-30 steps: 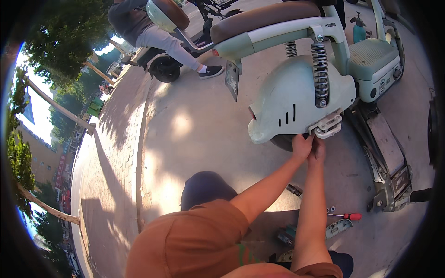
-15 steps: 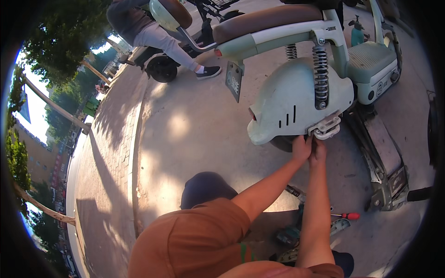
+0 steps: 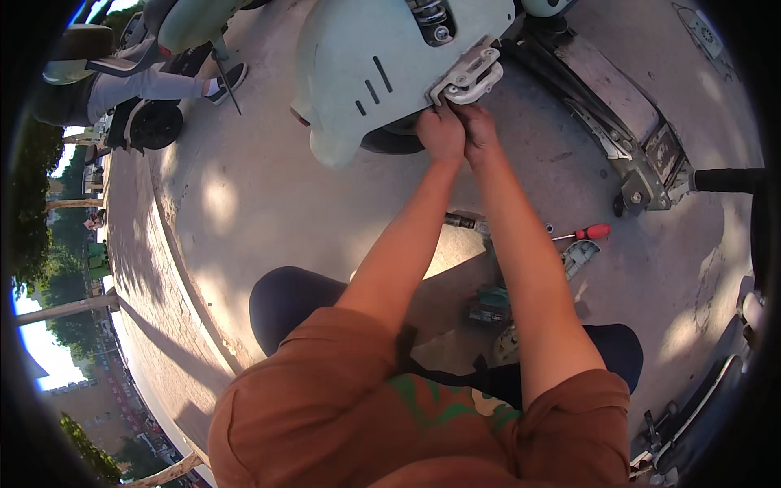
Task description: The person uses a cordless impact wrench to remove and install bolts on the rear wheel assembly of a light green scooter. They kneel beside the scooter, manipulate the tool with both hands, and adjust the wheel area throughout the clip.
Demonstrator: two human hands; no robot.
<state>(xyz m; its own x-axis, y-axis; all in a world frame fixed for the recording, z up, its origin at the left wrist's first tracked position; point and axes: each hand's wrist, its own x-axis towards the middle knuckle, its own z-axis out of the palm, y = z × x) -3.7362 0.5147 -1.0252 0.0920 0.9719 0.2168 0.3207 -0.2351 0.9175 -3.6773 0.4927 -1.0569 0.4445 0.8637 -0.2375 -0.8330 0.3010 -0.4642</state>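
On the sunny concrete ground, my left hand and right hand both pinched the scooter's metal bracket to keep it steady.

Red-handled screwdriver on concrete, second scooter well apart.

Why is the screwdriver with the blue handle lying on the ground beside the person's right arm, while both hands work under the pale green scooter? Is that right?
Not quite: the screwdriver has a red handle, not blue, as the head view shows. The rest holds: it lies on the ground beside the right arm, while the left hand and right hand are up together at the white bracket under the pale green scooter.
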